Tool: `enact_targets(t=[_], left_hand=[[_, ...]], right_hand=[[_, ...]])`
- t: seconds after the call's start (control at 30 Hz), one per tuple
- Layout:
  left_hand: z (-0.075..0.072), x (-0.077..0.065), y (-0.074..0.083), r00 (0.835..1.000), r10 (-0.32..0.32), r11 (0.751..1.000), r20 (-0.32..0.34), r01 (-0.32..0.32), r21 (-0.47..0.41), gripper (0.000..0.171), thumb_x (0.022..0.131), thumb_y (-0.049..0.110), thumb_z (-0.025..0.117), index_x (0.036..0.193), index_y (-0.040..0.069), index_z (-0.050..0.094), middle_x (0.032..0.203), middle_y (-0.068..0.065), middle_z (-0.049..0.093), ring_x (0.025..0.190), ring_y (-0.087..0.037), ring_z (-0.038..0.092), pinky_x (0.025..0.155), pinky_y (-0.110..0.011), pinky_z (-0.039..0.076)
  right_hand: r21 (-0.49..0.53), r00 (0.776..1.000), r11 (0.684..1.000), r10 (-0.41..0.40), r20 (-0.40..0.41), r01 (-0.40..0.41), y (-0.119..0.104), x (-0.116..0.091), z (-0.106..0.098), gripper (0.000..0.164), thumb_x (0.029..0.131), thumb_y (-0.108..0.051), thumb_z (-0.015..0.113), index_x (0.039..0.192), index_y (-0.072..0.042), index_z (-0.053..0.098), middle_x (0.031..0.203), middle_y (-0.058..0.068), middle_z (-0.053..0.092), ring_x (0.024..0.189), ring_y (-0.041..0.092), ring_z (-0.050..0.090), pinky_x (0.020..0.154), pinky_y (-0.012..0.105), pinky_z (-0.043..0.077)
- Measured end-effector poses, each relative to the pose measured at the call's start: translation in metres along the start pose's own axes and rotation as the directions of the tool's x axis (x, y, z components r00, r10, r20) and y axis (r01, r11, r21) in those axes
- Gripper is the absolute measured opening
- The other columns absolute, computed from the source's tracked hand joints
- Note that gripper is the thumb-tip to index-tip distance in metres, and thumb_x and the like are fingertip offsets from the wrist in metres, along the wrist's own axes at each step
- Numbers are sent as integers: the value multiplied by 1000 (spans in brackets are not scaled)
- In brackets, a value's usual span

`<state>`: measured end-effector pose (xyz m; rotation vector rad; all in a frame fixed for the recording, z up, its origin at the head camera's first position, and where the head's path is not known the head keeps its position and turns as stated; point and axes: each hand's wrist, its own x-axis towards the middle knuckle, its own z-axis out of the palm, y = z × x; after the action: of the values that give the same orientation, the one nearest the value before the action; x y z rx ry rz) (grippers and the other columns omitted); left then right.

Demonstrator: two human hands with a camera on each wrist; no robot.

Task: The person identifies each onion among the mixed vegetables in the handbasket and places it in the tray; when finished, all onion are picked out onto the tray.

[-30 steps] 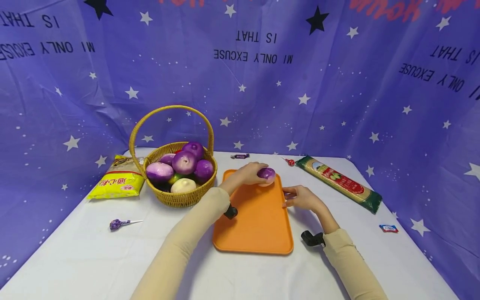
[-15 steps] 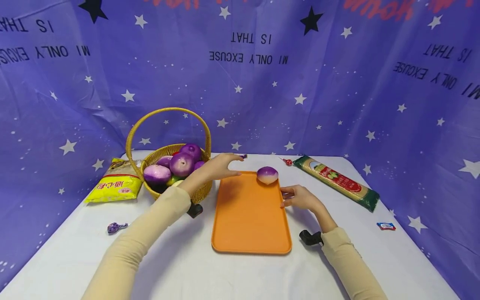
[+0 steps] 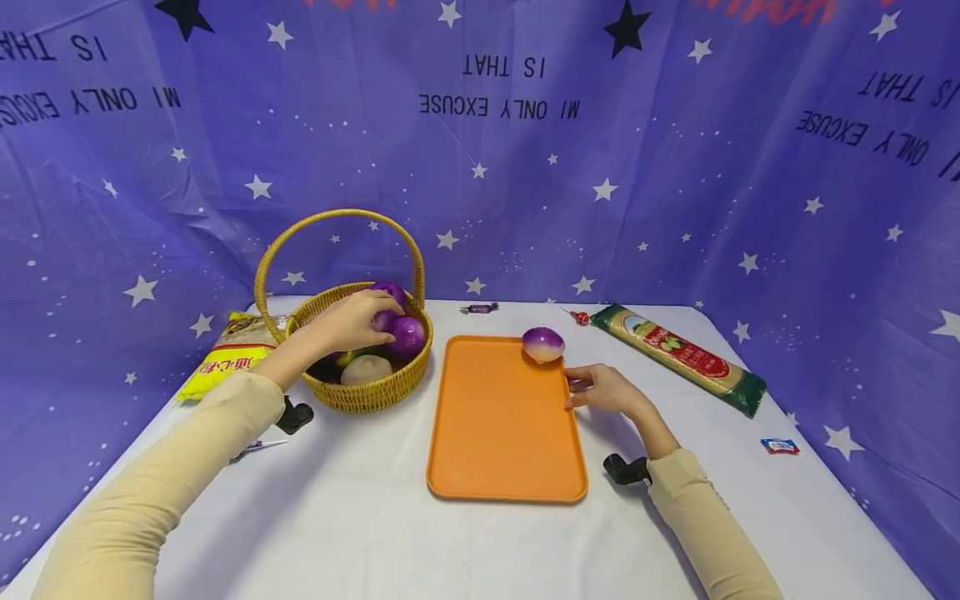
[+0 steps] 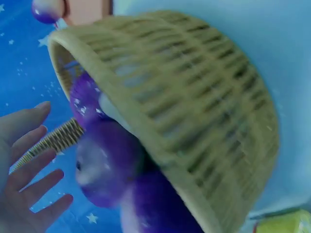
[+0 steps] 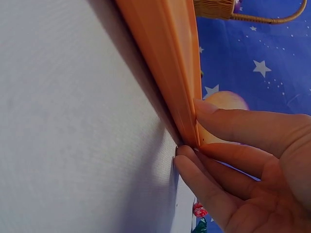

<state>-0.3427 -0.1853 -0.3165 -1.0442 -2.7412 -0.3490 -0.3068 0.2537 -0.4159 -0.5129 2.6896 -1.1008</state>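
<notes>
Fingers spread and gripping nothing, the left hand (image 3: 352, 321) hangs over the round golden wicker basket (image 3: 365, 397), next to a glossy purple globe-shaped vegetable (image 4: 109, 162) high in the pile; the left wrist view shows a gap between them. Meanwhile the right hand (image 3: 607, 390) pinches the right side of the flat orange rectangular tray (image 3: 502, 425), thumb on the rim, other fingertips low along its outer edge. One purple-and-white rounded vegetable (image 3: 543, 342) lies at the tray's far right corner.

For a sound pick, the left fingers should come around the globe's widest part, with the thumb opposite, since its shiny skin looks slippery. A slow, straight lift would probably keep its neighbours from rolling, and should clear the tall arched wicker handle (image 3: 345, 212). Light, steady pressure from the right seems enough; pulling up could tip the tray and set its vegetable rolling.
</notes>
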Motion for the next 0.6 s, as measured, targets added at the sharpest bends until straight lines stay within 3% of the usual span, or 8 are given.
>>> enact_targets(t=[0.13,0.33,0.43,0.6], left_hand=[[-2,-5,-11,999,-32,999,6,32,33,52,71,12,83,117,-2,65,131,-28,53,127,-45,43,107,-52,33],[-1,-12,-16,990,-121,993,66,120,23,67,64,5,87,126,-2,60,132,-26,53,124,-44,46,104,-54,37],[1,-13,-18,988,-128,992,87,127,17,71,64,1,87,129,-2,58,131,-25,54,123,-43,47,103,-55,37],[0,-14,-17,992,-113,994,49,114,-5,70,65,3,87,128,-2,58,129,-25,56,121,-43,49,102,-54,39]], right_hand=[[9,1000,1000,-8,-3,8,1,0,-1,62,81,-9,77,134,9,50,121,23,62,107,33,63,93,45,49],[14,1000,1000,-14,1,14,2,0,1,62,80,-11,78,133,9,51,119,22,64,106,32,63,92,44,49],[9,1000,1000,-12,-5,12,1,-1,0,62,80,-11,78,133,9,51,118,22,64,105,32,63,92,45,49],[11,1000,1000,-6,-5,7,0,-1,-1,63,80,-11,78,133,9,51,119,22,64,106,32,63,91,44,50]])
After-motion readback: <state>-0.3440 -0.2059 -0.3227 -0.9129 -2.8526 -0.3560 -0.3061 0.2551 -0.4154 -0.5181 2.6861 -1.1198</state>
